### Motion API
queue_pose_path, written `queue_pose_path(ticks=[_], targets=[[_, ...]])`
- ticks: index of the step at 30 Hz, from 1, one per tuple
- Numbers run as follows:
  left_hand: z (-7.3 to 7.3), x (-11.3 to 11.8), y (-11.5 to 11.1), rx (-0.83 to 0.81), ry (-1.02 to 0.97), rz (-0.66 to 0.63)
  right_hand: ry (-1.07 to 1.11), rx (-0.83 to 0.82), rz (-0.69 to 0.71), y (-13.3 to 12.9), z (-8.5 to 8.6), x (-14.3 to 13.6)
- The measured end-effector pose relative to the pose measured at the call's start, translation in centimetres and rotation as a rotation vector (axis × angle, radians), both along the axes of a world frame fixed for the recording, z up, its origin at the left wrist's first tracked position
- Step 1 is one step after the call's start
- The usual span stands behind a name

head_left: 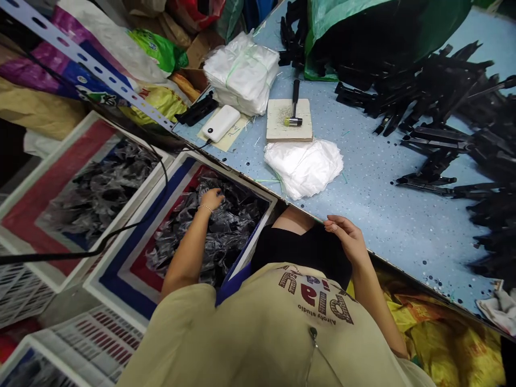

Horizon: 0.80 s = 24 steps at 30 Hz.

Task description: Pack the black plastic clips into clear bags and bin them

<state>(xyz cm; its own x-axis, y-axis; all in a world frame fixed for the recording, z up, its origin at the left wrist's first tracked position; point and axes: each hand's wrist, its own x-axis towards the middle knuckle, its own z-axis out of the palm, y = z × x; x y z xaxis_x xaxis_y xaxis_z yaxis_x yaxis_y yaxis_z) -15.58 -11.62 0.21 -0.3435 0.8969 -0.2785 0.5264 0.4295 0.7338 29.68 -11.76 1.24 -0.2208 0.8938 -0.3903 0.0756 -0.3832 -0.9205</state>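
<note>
My left hand (212,199) reaches into a plastic crate (116,287) with a red, white and blue lining. Its fingers are slightly apart, resting over black parts in clear plastic bags (201,242) that fill the crate. No single bag appears gripped in it. My right hand (345,234) is at the front edge of the blue speckled table (363,215), thumb and fingers extended and loosely near each other, with nothing visible in them. Beyond it lies a stack of white plastic bags (304,167).
A small hammer (295,102) lies on a wooden block (278,129). Behind are a tied bag bundle (244,70) and a white power bank (221,122). Black plastic parts (435,142) heap at right by a green sack (342,19). A cable (121,230) crosses another filled crate (60,140).
</note>
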Motion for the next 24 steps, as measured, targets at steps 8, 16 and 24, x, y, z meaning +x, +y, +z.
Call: queue_pose_path(ticks=[8, 16, 24], targets=[[1.0, 10.9, 1.8, -0.113, -0.361, -0.544, -0.865, 0.604, -0.085, 9.0, 0.8, 9.1], [2.5, 25.3, 8.0, -0.037, -0.532, -0.984, -1.480, 0.493, 0.111, 18.4, 2.6, 14.3], [0.3, 33.8, 12.4, 0.327, -0.498, -0.746, -1.018, 0.705, 0.045, 14.5, 6.7, 9.8]])
